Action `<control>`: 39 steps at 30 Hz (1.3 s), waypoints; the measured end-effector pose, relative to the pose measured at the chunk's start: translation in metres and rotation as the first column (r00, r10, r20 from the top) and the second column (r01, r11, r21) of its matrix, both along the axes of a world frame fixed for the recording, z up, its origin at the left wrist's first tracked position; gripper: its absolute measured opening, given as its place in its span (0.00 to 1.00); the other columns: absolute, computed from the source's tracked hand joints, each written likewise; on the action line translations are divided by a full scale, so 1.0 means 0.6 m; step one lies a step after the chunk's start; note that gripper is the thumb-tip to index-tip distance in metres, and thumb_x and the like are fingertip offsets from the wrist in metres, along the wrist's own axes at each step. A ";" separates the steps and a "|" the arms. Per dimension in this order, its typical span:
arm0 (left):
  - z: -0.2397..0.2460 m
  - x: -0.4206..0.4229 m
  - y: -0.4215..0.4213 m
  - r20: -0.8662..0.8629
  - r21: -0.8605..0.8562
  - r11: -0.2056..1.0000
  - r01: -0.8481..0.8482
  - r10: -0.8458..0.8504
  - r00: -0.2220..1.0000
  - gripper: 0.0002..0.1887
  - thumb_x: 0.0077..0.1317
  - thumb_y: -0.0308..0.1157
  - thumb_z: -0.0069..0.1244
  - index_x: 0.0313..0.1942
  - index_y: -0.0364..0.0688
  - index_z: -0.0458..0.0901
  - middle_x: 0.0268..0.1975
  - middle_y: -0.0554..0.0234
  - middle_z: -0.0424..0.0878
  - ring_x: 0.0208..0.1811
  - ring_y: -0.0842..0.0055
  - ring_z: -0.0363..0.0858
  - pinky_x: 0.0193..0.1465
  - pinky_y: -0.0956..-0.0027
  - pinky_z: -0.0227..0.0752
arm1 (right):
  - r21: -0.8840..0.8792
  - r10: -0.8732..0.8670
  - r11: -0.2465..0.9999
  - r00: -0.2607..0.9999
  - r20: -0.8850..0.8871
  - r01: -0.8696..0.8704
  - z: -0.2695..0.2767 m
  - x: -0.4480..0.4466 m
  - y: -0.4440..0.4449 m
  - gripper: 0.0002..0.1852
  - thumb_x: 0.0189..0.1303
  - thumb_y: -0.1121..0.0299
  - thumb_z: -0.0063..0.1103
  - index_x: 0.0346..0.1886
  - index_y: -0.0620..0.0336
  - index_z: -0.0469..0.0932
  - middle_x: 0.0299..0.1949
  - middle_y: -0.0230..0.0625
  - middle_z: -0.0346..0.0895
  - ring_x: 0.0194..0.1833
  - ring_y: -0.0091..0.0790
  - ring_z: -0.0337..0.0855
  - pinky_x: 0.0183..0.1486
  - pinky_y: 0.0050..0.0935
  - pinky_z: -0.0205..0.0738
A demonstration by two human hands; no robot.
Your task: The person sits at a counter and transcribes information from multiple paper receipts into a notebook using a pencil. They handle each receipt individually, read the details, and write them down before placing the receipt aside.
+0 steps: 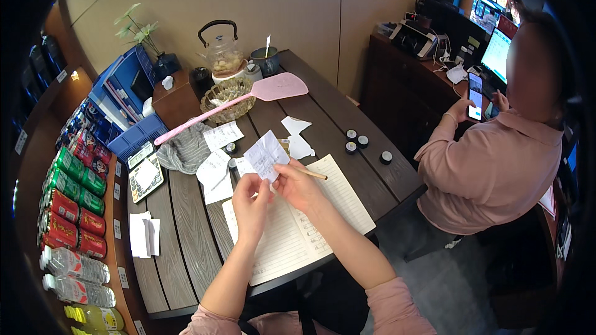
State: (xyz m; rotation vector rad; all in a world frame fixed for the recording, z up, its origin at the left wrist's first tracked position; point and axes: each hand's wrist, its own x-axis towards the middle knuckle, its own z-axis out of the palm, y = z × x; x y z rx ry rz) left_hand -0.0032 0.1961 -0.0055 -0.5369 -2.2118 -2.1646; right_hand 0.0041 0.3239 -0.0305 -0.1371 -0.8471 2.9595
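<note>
My left hand (253, 197) and my right hand (298, 184) hold a creased paper slip (266, 154) with handwriting on it. A pen (314, 174) also sits in my right hand, its end pointing right. Below both hands an open lined notebook (288, 246) lies on the dark slatted table (186, 251), with some writing on its pages. More paper slips (214, 167) lie to the left of my hands, and torn white pieces (299, 146) lie beyond them. A calculator (148, 181) with a paper on it is at the left.
A pink fly swatter (279, 87) rests across a glass ashtray (233, 114) and a grey cloth (184, 149). Small round containers (385, 157) stand at the right. Behind are a glass kettle (223, 53) and blue file holder (135, 137). Drinks shelves (111, 223) border the left; a person (493, 163) holds a phone at right.
</note>
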 end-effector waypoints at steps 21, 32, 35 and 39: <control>0.005 0.002 0.000 0.061 0.020 0.999 0.026 -0.028 0.998 0.04 0.65 0.26 0.49 0.33 0.38 0.72 0.26 0.69 0.75 0.26 0.85 0.76 0.27 0.79 0.71 | 0.006 -0.125 0.992 0.990 0.060 0.125 0.001 0.002 0.004 0.15 0.57 0.77 0.57 0.47 0.57 0.68 0.42 0.30 0.74 0.43 0.22 0.73 0.43 0.23 0.67; 0.003 0.002 -0.004 0.056 0.007 0.999 0.033 -0.034 0.998 0.04 0.65 0.26 0.49 0.33 0.38 0.72 0.27 0.68 0.76 0.26 0.85 0.75 0.28 0.80 0.71 | -0.009 -0.060 0.998 0.998 0.029 0.060 0.012 0.006 0.005 0.19 0.59 0.76 0.54 0.54 0.59 0.66 0.49 0.36 0.73 0.51 0.29 0.74 0.53 0.30 0.68; 0.003 -0.001 -0.003 0.057 0.009 1.000 0.008 -0.009 0.998 0.04 0.65 0.26 0.50 0.33 0.38 0.72 0.27 0.69 0.75 0.26 0.85 0.74 0.28 0.79 0.70 | 0.039 -0.014 0.999 0.999 -0.031 0.015 0.018 0.012 0.002 0.22 0.57 0.79 0.54 0.56 0.59 0.64 0.52 0.37 0.72 0.55 0.32 0.72 0.56 0.35 0.67; 0.002 -0.001 -0.005 0.075 0.040 0.999 0.013 -0.016 0.997 0.04 0.64 0.25 0.50 0.33 0.36 0.73 0.28 0.69 0.73 0.27 0.85 0.73 0.28 0.79 0.69 | 0.058 -0.048 0.997 0.997 -0.068 0.052 0.019 0.012 -0.001 0.26 0.53 0.82 0.55 0.57 0.60 0.63 0.53 0.37 0.72 0.57 0.33 0.71 0.58 0.36 0.66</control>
